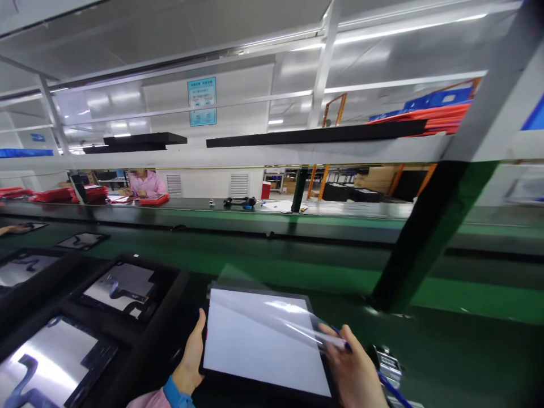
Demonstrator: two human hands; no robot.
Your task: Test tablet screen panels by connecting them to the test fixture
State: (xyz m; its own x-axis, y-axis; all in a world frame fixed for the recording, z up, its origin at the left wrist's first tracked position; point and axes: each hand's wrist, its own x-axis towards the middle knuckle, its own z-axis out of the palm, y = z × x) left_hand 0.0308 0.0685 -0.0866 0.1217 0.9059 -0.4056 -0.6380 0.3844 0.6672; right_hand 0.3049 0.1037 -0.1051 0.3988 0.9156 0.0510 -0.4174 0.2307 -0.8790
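Left hand [192, 360] grips the panel [263, 345] by its left edge at bottom centre; right hand [357, 374] pinches film [272, 313] raised over it.

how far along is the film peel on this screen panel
Done: the clear film is lifted off much of the white panel, bowing above it. In hand: the left hand grips the panel's left edge; the right hand pinches the film. Left: the film is not fully off, seemingly attached along the top edge.
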